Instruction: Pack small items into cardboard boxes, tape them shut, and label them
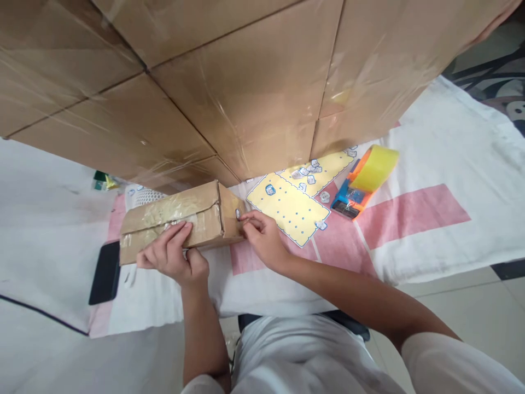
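A small brown cardboard box (180, 216), taped over its top, lies on a white and pink cloth (410, 219). My left hand (172, 254) rests on the box's near side and holds it steady. My right hand (260, 235) pinches a small white sticker (238, 214) against the box's right end. A yellow sticker sheet (289, 208) lies just right of that hand, with a second sheet (324, 167) behind it carrying several loose stickers.
A tall wall of stacked cardboard cartons (246, 82) wrapped in clear film fills the back. An orange tape dispenser with a yellow roll (365, 180) lies at the right. A black phone (105, 272) lies left of the box. Tiled floor shows at lower right.
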Demonstrator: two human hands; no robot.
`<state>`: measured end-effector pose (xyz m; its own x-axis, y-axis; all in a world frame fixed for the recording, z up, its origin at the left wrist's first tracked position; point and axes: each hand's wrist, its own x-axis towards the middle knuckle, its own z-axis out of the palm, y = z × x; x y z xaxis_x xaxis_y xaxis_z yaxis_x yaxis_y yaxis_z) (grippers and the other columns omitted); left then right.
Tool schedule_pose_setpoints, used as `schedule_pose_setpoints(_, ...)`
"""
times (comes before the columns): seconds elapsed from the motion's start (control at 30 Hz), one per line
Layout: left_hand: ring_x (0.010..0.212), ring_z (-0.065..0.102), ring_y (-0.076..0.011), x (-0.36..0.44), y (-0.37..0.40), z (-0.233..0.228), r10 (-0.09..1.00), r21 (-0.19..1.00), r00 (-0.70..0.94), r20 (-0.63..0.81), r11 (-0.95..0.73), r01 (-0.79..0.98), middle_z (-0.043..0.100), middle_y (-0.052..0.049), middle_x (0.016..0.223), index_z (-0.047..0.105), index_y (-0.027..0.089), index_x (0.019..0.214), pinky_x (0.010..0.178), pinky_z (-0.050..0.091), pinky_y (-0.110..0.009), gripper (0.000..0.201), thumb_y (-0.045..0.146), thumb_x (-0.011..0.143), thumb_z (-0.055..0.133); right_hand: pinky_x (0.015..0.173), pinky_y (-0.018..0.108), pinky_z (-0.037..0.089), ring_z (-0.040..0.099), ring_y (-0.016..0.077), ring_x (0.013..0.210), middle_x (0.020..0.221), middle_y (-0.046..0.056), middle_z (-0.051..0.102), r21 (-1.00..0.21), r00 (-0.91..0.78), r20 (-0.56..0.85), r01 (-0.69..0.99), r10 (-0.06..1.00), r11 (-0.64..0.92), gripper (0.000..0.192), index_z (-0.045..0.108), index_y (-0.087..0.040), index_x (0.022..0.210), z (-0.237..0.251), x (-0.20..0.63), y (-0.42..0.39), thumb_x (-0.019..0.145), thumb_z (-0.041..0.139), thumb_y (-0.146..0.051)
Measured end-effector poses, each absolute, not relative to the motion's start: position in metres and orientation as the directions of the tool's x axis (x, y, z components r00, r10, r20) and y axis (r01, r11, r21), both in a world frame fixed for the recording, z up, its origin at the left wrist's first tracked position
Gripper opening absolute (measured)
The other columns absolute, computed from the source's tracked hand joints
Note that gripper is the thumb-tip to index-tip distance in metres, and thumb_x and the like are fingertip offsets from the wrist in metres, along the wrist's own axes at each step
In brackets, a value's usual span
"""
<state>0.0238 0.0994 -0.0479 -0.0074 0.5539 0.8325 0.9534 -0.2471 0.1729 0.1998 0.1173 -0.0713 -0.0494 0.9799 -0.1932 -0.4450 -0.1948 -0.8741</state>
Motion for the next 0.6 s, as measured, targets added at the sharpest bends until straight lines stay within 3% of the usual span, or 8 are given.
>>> schedule_pose_setpoints(0.13, 0.097, 0.063, -0.0300, 0.022, 0.098, -0.049, 0.570, 0.198, -0.016, 0.821, -0.258, 0.946, 0.074, -0.010, 0.109, 0.074, 0.024, 0.112, 0.098, 0.031, -0.053, 0.039, 0.018, 0.083, 0.049, 0.060, 0.027, 0.038, 0.052, 0.0125, 0.063, 0.067, -0.002, 0.059, -0.902, -0.020, -0.161, -0.403, 0.987, -0.155, 0.014, 0.066, -0.018, 0.082, -0.069, 0.202, 0.117, 0.076, 0.058, -0.028)
schedule_pose_setpoints(0.3, 0.099, 0.063, -0.0301, 0.022, 0.097, -0.050, 0.587, 0.223, -0.041, 0.809, -0.242, 0.944, 0.073, -0.011, 0.110, 0.074, 0.024, 0.109, 0.102, 0.029, -0.055, 0.036, 0.019, 0.083, 0.049, 0.057, 0.025, 0.032, 0.040, 0.0102, 0.056, 0.058, -0.008, 0.045, -0.907, -0.037, -0.116, -0.404, 0.993, -0.121, 0.017, 0.062, -0.020, 0.092, -0.068, 0.199, 0.109, 0.077, 0.056, -0.025)
schedule_pose_setpoints(0.43, 0.098, 0.066, -0.0297, 0.024, 0.098, -0.049, 0.581, 0.213, -0.062, 0.812, -0.195, 0.957, 0.075, -0.011, 0.107, 0.075, 0.022, 0.104, 0.100, 0.034, -0.053, 0.034, 0.023, 0.082, 0.049, 0.057, 0.026, 0.032, 0.040, 0.0106, 0.058, 0.061, -0.007, 0.046, -0.904, -0.024, -0.115, -0.411, 0.993, -0.115, 0.023, 0.065, -0.020, 0.097, -0.070, 0.199, 0.109, 0.078, 0.055, -0.025)
schedule_pose_setpoints(0.6, 0.097, 0.068, -0.0299, 0.025, 0.098, -0.047, 0.591, 0.220, -0.079, 0.803, -0.170, 0.960, 0.076, -0.011, 0.106, 0.076, 0.022, 0.101, 0.099, 0.034, -0.053, 0.034, 0.025, 0.081, 0.048, 0.056, 0.027, 0.031, 0.041, 0.0114, 0.057, 0.061, -0.006, 0.046, -0.885, -0.046, -0.145, -0.441, 0.988, -0.150, 0.020, 0.068, -0.020, 0.091, -0.071, 0.201, 0.115, 0.078, 0.055, -0.027)
